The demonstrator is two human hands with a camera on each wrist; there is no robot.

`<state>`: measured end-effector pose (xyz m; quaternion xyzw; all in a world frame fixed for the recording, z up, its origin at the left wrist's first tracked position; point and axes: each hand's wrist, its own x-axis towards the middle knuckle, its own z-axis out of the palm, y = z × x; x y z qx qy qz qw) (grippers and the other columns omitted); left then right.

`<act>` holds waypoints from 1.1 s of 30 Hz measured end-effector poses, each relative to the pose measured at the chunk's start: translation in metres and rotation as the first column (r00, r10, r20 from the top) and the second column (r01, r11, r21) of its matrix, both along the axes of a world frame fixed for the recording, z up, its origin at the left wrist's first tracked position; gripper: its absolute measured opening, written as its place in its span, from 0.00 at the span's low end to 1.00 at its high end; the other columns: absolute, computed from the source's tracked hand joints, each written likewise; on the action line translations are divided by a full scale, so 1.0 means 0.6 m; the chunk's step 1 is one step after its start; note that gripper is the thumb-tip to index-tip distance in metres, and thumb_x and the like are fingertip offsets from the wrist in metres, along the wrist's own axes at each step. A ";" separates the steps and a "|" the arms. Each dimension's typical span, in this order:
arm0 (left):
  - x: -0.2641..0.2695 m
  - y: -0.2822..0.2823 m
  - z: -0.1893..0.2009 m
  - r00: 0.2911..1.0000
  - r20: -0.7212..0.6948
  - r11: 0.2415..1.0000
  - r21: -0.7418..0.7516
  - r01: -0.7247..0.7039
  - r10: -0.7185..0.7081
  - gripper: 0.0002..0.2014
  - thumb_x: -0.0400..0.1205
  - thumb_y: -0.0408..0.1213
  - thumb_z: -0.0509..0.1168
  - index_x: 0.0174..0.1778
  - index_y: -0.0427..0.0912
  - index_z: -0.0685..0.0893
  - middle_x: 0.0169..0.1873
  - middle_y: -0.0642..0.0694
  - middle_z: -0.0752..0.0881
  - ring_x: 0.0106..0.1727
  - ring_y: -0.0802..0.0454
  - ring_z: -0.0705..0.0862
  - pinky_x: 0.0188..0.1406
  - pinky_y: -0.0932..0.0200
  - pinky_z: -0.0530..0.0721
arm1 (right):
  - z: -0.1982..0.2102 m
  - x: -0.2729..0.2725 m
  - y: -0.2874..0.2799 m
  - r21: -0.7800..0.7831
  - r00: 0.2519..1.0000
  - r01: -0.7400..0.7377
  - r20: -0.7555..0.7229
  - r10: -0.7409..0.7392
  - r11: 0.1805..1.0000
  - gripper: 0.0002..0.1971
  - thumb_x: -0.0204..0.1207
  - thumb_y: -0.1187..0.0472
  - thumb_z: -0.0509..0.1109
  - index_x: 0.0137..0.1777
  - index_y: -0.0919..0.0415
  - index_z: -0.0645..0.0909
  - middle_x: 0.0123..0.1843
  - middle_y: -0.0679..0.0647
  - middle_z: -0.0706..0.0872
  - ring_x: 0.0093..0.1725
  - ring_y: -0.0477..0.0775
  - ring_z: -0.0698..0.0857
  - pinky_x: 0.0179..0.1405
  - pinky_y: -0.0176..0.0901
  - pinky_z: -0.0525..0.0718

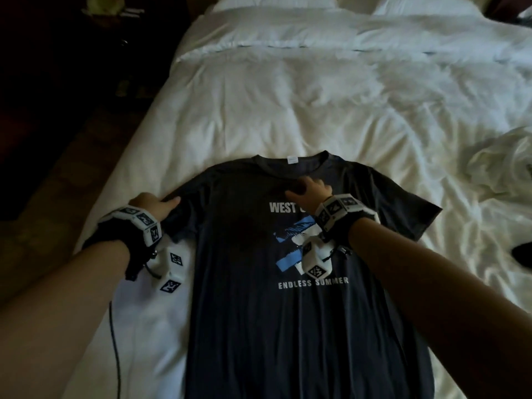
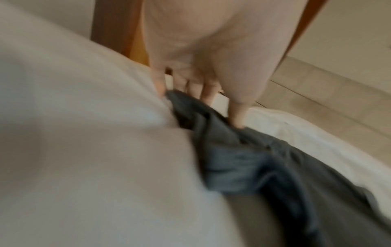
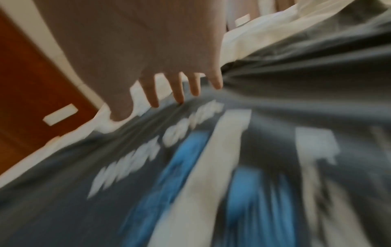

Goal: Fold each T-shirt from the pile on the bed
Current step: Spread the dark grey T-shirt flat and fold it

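We have one dark grey T-shirt (image 1: 302, 312) spread print-side up on the white bed (image 1: 288, 96), collar toward the pillows and hem toward us, so its long axis runs straight away from our body. That axis is what the next fold turns on: either sleeve must travel across it, sideways, toward the middle of the chest.

Our left hand (image 1: 154, 207) sits at the shirt's left sleeve, which lies bunched against the sheet. In the left wrist view the fingertips (image 2: 237, 120) press down into the gathered grey cloth; the picture is blurred, so we cannot tell whether they pinch the sleeve or only pin it, though they look more straight than curled. Our right hand (image 1: 311, 190) lies on the chest just below the collar, above the "WEST" lettering, with fingers (image 3: 180, 95) spread and flat on the fabric, gripping nothing.

The left sleeve is right under the left hand, while the right sleeve (image 1: 408, 214) lies flat and well apart from both hands. So we judge the left side is the one to fold first, with the right hand as the anchor near the centre line (it already rests close to where the crease would fall). A rumpled white heap (image 1: 501, 165) waits at the bed's right edge, perhaps further garments.
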<state>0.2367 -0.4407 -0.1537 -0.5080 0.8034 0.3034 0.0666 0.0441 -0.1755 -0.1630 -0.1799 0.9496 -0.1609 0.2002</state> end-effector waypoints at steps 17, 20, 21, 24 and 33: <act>0.044 -0.047 -0.059 0.859 -0.314 0.889 0.357 -0.287 0.404 0.21 0.85 0.39 0.58 0.69 0.29 0.74 0.66 0.29 0.80 0.64 0.32 0.81 0.63 0.39 0.81 | -0.051 0.059 -0.043 0.212 0.989 -0.108 0.121 0.084 0.971 0.40 0.74 0.32 0.60 0.82 0.39 0.47 0.85 0.57 0.41 0.82 0.71 0.43 0.80 0.68 0.47; 0.043 -0.028 -0.037 0.885 -0.321 0.941 0.134 -0.310 0.337 0.20 0.85 0.37 0.60 0.70 0.28 0.72 0.64 0.29 0.79 0.64 0.31 0.79 0.63 0.44 0.78 | -0.047 0.065 -0.039 0.203 0.991 -0.102 0.109 0.081 0.974 0.40 0.74 0.31 0.58 0.82 0.38 0.46 0.85 0.55 0.41 0.82 0.69 0.42 0.80 0.68 0.46; 0.039 -0.023 -0.031 0.883 -0.339 0.945 0.068 -0.321 0.324 0.20 0.84 0.35 0.60 0.71 0.30 0.70 0.67 0.30 0.77 0.66 0.32 0.78 0.65 0.43 0.75 | -0.045 0.067 -0.037 0.182 0.992 -0.094 0.102 0.076 0.979 0.40 0.75 0.31 0.58 0.82 0.39 0.46 0.85 0.55 0.41 0.83 0.69 0.42 0.81 0.66 0.46; 0.024 -0.004 0.000 0.880 -0.425 0.940 -0.158 -0.302 0.211 0.23 0.82 0.30 0.61 0.74 0.38 0.67 0.74 0.33 0.68 0.74 0.33 0.68 0.71 0.41 0.69 | -0.036 0.071 -0.024 0.125 0.996 -0.048 0.085 0.037 0.991 0.39 0.76 0.31 0.56 0.83 0.42 0.46 0.85 0.54 0.41 0.83 0.68 0.39 0.81 0.66 0.44; -0.102 0.186 -0.008 0.866 -0.217 0.878 -0.286 0.384 -0.450 0.28 0.82 0.48 0.63 0.78 0.43 0.69 0.80 0.38 0.63 0.81 0.38 0.59 0.79 0.38 0.57 | -0.032 0.026 0.149 0.218 0.996 0.030 0.072 -0.047 0.976 0.35 0.79 0.31 0.48 0.83 0.41 0.45 0.86 0.51 0.40 0.83 0.62 0.36 0.78 0.73 0.37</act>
